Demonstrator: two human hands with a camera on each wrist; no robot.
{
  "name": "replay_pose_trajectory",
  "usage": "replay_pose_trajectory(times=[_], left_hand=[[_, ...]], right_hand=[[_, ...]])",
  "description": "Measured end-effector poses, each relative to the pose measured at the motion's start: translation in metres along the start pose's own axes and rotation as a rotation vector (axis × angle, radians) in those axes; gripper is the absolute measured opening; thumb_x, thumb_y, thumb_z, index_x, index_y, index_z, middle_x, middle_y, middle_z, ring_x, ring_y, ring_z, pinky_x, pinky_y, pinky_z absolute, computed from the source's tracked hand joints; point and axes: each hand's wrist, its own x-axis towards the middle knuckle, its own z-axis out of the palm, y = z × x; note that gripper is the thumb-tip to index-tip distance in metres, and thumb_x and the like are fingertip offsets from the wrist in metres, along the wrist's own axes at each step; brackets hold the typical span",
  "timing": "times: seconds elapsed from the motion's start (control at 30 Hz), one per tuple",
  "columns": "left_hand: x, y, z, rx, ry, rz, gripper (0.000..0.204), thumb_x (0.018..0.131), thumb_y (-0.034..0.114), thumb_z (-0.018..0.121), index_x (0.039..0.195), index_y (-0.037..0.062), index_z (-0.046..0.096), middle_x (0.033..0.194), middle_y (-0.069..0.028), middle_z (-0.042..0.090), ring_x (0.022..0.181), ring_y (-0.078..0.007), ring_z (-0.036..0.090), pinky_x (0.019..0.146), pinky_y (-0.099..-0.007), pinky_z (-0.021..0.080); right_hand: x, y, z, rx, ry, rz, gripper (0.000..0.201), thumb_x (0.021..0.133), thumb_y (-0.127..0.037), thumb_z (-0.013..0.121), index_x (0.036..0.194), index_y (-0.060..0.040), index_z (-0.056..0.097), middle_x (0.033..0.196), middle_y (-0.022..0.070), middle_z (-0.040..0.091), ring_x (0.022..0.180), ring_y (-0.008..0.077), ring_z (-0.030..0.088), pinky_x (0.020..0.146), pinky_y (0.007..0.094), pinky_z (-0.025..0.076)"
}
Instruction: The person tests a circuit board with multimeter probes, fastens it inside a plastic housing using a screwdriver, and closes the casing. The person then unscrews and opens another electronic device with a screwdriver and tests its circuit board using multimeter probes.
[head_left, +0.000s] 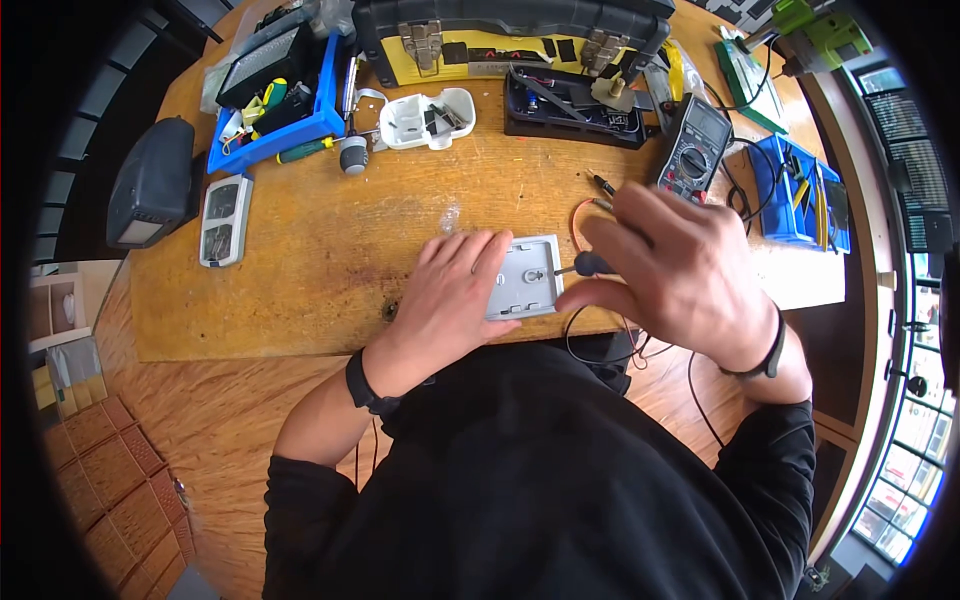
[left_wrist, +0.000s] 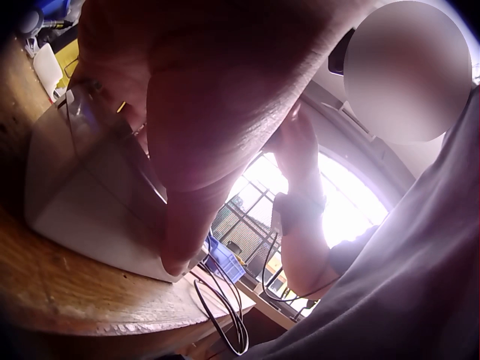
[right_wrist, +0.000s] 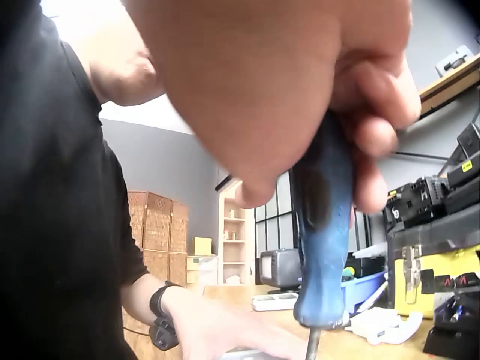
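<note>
A light grey plastic housing lies on the wooden table in front of the person, its recessed face with small clips turned up. My left hand grips it from the left, fingers over the far part and thumb at the near edge. In the left wrist view the thumb reaches down along the side of the housing. My right hand holds a screwdriver with a blue handle, fingers curled round it. Its shaft points left at the housing's right edge in the head view; the tip is out of frame in the right wrist view.
A multimeter with leads lies beyond the right hand. Behind stand a black-and-yellow toolbox, a white plastic shell with small parts and a black tray. Blue bins flank the table. Cables hang over its front edge.
</note>
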Motion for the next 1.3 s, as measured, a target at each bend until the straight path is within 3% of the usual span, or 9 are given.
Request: replay_pose_trajectory(times=[0.1, 0.3, 0.5, 0.63, 0.7, 0.83, 0.97, 1.1, 1.3], left_hand=[[0.001, -0.001, -0.001, 0.006, 0.002, -0.002, 0.102, 0.073, 0.034, 0.101, 0.155, 0.0008, 0.050, 0.144, -0.0175, 0.062, 0.134, -0.0381, 0.059, 0.116, -0.0493, 0.044], [0.000, -0.001, 0.000, 0.017, -0.014, -0.005, 0.101, 0.074, 0.034, 0.100, 0.155, 0.0005, 0.050, 0.144, -0.0173, 0.062, 0.134, -0.0383, 0.060, 0.117, -0.0495, 0.044], [0.001, -0.001, -0.001, 0.012, -0.002, -0.005, 0.098, 0.075, 0.034, 0.099, 0.153, -0.0009, 0.052, 0.144, -0.0182, 0.063, 0.134, -0.0385, 0.060, 0.116, -0.0495, 0.045], [0.002, 0.001, 0.001, 0.025, 0.018, 0.003, 0.100, 0.072, 0.033, 0.102, 0.152, -0.0021, 0.054, 0.140, -0.0166, 0.065, 0.132, -0.0346, 0.063, 0.113, -0.0463, 0.046], [0.003, 0.002, -0.001, 0.032, 0.018, 0.005, 0.100, 0.072, 0.033, 0.102, 0.152, -0.0022, 0.054, 0.140, -0.0166, 0.065, 0.132, -0.0346, 0.063, 0.113, -0.0463, 0.046], [0.002, 0.001, -0.002, 0.037, 0.003, 0.006, 0.099, 0.072, 0.032, 0.102, 0.152, -0.0021, 0.054, 0.140, -0.0165, 0.065, 0.131, -0.0345, 0.063, 0.113, -0.0459, 0.046], [0.002, 0.000, 0.002, 0.022, 0.026, 0.007, 0.099, 0.072, 0.033, 0.102, 0.152, -0.0013, 0.055, 0.140, -0.0160, 0.065, 0.131, -0.0342, 0.063, 0.113, -0.0462, 0.046], [0.002, 0.000, 0.000, 0.011, 0.010, 0.004, 0.098, 0.073, 0.032, 0.102, 0.152, -0.0005, 0.053, 0.140, -0.0155, 0.064, 0.132, -0.0345, 0.062, 0.114, -0.0463, 0.045], [0.001, -0.002, 0.004, 0.016, 0.035, 0.009, 0.098, 0.073, 0.032, 0.102, 0.152, 0.0008, 0.053, 0.139, -0.0154, 0.064, 0.131, -0.0352, 0.062, 0.114, -0.0468, 0.045]], right_hand=[[0.008, 0.002, 0.001, 0.034, 0.142, 0.058, 0.033, 0.091, -0.021, 0.084, 0.117, -0.0039, 0.071, 0.107, 0.0143, 0.062, 0.087, 0.0313, 0.073, 0.063, 0.0375, 0.059], [-0.002, 0.003, -0.016, -0.069, -0.196, 0.155, 0.041, 0.090, -0.032, 0.086, 0.117, -0.0048, 0.071, 0.104, 0.0086, 0.063, 0.074, 0.0265, 0.072, 0.065, 0.0395, 0.059], [0.002, -0.005, 0.008, 0.108, 0.173, -0.098, 0.042, 0.089, -0.026, 0.087, 0.120, -0.0017, 0.071, 0.086, 0.0049, 0.058, 0.071, 0.0234, 0.070, 0.061, 0.0378, 0.058], [-0.007, -0.019, -0.008, -0.053, -0.218, -0.016, 0.044, 0.090, -0.033, 0.086, 0.118, -0.0017, 0.070, 0.086, 0.0072, 0.056, 0.069, 0.0239, 0.068, 0.058, 0.0391, 0.056], [0.000, -0.017, -0.004, 0.000, -0.058, 0.008, 0.029, 0.100, -0.029, 0.075, 0.109, -0.0029, 0.067, 0.087, 0.0066, 0.054, 0.074, 0.0200, 0.066, 0.052, 0.0364, 0.052], [0.004, -0.013, 0.011, 0.251, 0.106, -0.100, 0.036, 0.086, -0.020, 0.084, 0.113, -0.0023, 0.069, 0.100, 0.0106, 0.065, 0.088, 0.0280, 0.069, 0.060, 0.0391, 0.056], [0.001, -0.023, -0.012, -0.027, -0.249, 0.093, 0.029, 0.086, -0.011, 0.079, 0.112, -0.0035, 0.069, 0.101, 0.0103, 0.065, 0.093, 0.0309, 0.071, 0.062, 0.0409, 0.057], [0.015, -0.011, 0.004, 0.124, 0.153, 0.000, 0.033, 0.090, -0.020, 0.085, 0.114, -0.0052, 0.068, 0.096, 0.0084, 0.067, 0.076, 0.0260, 0.072, 0.057, 0.0382, 0.056], [0.004, -0.012, -0.005, -0.079, -0.231, 0.234, 0.068, 0.082, -0.031, 0.094, 0.135, -0.0013, 0.064, 0.117, 0.0136, 0.069, 0.088, 0.0369, 0.075, 0.074, 0.0458, 0.061]])
